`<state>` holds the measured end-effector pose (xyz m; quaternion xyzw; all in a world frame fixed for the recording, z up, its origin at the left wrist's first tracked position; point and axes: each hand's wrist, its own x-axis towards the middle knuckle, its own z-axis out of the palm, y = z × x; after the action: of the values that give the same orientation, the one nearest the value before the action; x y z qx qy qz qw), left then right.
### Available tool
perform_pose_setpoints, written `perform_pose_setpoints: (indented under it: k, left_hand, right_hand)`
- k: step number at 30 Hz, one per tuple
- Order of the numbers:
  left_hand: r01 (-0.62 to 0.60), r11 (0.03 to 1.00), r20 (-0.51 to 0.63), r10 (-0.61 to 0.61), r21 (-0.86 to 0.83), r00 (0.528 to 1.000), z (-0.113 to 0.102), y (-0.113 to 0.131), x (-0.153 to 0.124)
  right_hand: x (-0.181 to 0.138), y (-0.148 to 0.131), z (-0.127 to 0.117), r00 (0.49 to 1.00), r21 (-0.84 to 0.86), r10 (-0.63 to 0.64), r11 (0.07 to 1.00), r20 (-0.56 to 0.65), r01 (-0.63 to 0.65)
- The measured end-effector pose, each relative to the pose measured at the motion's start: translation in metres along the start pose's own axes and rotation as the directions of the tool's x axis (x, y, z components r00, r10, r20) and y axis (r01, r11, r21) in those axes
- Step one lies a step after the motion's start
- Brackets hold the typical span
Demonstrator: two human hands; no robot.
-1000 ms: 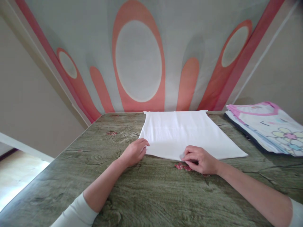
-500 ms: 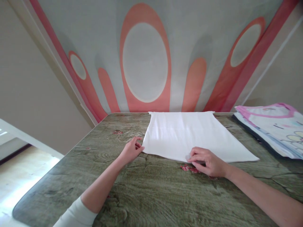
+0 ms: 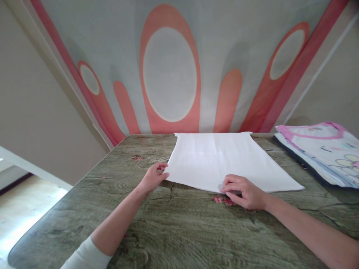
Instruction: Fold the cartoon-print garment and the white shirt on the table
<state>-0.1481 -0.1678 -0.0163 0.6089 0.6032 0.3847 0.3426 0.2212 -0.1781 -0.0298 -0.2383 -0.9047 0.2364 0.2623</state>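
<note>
Currently, a white cloth [image 3: 207, 157] is lying spread on the wood-patterned table [image 3: 174, 228], at about one o'clock from the table's middle, with twelve pointing at the patterned wall [image 3: 211, 45]. Its far side is reaching the table's far edge, and its near side is facing the person.

Read as a clock of its own, the cloth is meeting the left hand [image 3: 153, 178] at its eight o'clock corner. The thumb and fingers are coming close around that corner; whether they are gripping the fabric or only touching it, I cannot tell. The right hand [image 3: 241, 190] is working near six o'clock, its fingertips curling together and apparently pinching the near edge, where a small grey patch [image 3: 221, 186] is showing; what that patch is, the view is not making clear.

Judging by its state, the spreading is looking largely done: the broad middle is lying nearly flat, and the sides are running out to all four corners. Some neatening is seemingly remaining, since faint creases are crossing the surface and the near edge is bowing slightly between seven and six o'clock.

At about two o'clock on the table, apart from the cloth, a stack of garments [image 3: 314, 144] is sitting, laid flat, with a pink-trimmed one uppermost.
</note>
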Motion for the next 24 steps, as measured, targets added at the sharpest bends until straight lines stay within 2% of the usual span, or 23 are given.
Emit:
perform_pose_setpoints:
  k: [6, 14, 19, 24]
  left_hand:
    - [-0.117, 0.947, 0.02, 0.116, 0.301, 0.993, -0.001, -0.007, 0.0]
    - [-0.237, 0.837, -0.042, 0.295, 0.494, 0.955, 0.001, -0.004, -0.002]
    - [-0.18, 0.871, -0.029, 0.217, 0.457, 0.976, 0.003, -0.007, -0.002]
    - [-0.175, 0.877, 0.028, 0.182, 0.448, 0.983, 0.003, -0.007, 0.001]
  right_hand:
    - [0.001, -0.005, -0.005, 0.999, -0.045, 0.007, 0.999, 0.045, -0.005]
    - [-0.002, -0.02, -0.025, 0.979, -0.169, 0.105, 0.983, 0.173, -0.076]
    - [-0.001, -0.029, -0.031, 0.959, -0.201, 0.171, 0.972, 0.228, -0.125]
    - [-0.005, -0.021, -0.045, 0.943, -0.184, 0.244, 0.961, 0.226, -0.205]
